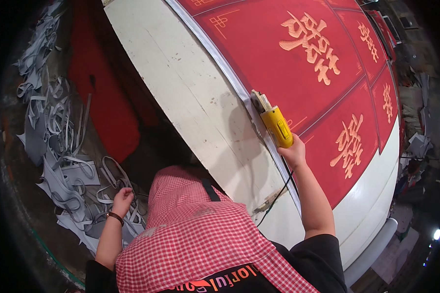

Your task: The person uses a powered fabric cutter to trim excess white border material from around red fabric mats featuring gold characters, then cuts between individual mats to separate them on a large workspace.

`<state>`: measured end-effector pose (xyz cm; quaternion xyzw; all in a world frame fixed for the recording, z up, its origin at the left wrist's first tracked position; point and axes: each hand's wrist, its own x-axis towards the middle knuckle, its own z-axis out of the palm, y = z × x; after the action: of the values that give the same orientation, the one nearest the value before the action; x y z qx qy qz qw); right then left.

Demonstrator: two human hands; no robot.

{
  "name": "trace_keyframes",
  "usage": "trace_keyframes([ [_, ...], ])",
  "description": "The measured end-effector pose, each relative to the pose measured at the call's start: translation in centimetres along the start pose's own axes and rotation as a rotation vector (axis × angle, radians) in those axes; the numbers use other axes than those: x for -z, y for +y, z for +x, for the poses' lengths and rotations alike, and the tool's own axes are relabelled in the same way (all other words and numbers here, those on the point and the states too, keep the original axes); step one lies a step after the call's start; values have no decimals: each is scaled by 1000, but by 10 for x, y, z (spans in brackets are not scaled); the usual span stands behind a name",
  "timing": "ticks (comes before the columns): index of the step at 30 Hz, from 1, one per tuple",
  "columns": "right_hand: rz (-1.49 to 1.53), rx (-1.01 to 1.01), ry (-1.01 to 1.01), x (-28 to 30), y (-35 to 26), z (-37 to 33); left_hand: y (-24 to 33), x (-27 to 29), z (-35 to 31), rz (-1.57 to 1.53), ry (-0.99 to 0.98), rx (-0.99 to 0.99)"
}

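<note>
We see R hand [294, 152], fingers clamped on yellow cutter [277, 126] at red sheet [298, 73] edge; L hand [122, 197] loosely curled, w/ nothing in it, over grey offcuts [66, 171].

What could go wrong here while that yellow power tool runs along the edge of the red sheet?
Only the right hand holds the yellow tool, so it might wander off the grey edge strip into the red sheet. Its black cord trails near the cutting line and could snag. Grey offcut strips on the floor might trip feet.

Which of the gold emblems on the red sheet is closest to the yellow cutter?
The lower emblem, just right of the yellow cutter held by the right hand; the others sit farther up the sheet.
</note>
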<state>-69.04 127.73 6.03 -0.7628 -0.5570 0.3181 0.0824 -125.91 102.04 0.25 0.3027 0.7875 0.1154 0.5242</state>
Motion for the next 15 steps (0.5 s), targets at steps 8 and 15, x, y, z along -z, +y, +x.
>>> trace_keyframes([
  [8, 59, 62, -3, -16, -44, 38, 4, 18, 21, 139, -88, 122],
  [15, 59, 6, 3, -24, -97, 70, 126, 90, 142, 495, 28, -284],
])
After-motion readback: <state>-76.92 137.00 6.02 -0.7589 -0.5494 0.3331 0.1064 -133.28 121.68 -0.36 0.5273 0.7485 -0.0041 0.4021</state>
